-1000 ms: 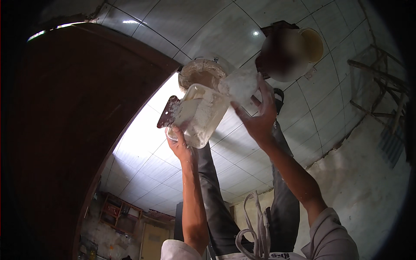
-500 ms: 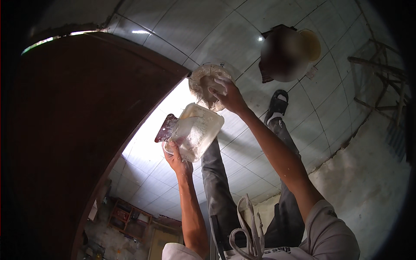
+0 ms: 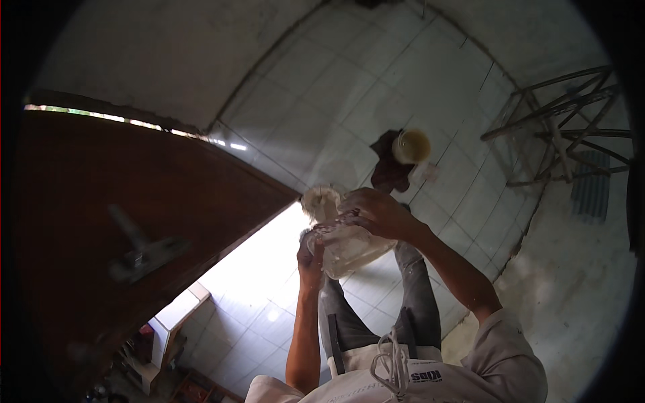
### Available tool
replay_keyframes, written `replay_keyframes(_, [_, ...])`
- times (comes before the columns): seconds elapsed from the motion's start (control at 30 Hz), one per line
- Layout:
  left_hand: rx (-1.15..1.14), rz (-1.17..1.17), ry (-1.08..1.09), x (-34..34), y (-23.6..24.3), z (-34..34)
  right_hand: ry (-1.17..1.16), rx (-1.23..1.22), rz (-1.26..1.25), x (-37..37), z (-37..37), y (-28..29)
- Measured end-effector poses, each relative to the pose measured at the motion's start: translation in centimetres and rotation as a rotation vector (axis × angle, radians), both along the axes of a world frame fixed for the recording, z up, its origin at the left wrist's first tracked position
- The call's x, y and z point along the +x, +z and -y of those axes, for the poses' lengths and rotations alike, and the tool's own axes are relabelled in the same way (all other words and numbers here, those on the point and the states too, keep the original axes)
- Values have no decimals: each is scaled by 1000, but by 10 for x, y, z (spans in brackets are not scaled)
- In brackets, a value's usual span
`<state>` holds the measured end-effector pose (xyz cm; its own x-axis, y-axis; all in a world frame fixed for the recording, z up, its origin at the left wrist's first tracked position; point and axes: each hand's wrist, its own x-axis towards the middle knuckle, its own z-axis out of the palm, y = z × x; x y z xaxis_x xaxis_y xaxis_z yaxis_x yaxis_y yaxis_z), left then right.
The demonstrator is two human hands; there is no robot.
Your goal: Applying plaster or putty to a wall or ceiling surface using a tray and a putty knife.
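The person holds a pale, see-through plastic bag point(image 3: 349, 250) with both hands in the air in front of the chest, above the tiled floor point(image 3: 403, 87); no surface carries it. The bag looks soft and thin, it folds and crumples under the fingers, so I judge it light and easy to tear, and perhaps a little slippery. Something whitish fills it, but the pictures do not show what. The left hand point(image 3: 311, 254) is under the lower left side of the bag, and its grip is closed around that edge like a support. The right hand point(image 3: 376, 213) lies on the top of the bag, fingers bent over the gathered upper part, closed on it too. A good place to take such a bag is this gathered top, with a second hand below for the weight. Just beside the right hand, at the upper left, there is a round pale thing point(image 3: 321, 201), perhaps a lid or a roll; I cannot tell if it touches the bag. A brown door point(image 3: 134, 221) stands at the left, and a metal frame point(image 3: 564, 127) is well apart at the right.
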<state>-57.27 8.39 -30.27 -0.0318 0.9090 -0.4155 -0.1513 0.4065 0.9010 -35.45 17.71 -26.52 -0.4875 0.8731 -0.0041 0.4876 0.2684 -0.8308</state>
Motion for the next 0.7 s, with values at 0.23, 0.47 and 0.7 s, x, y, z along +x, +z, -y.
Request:
replay_keyframes(0.23, [85,3,34,17,95,-17,-111,31,131,32,42,143])
replay_keyframes(0.47, [128,-21,91,31,186,-31,-219,227,15,34,76,201])
replay_keyframes(0.7, [92,78,170,38,212,-43,-248,327,11,45,59,232])
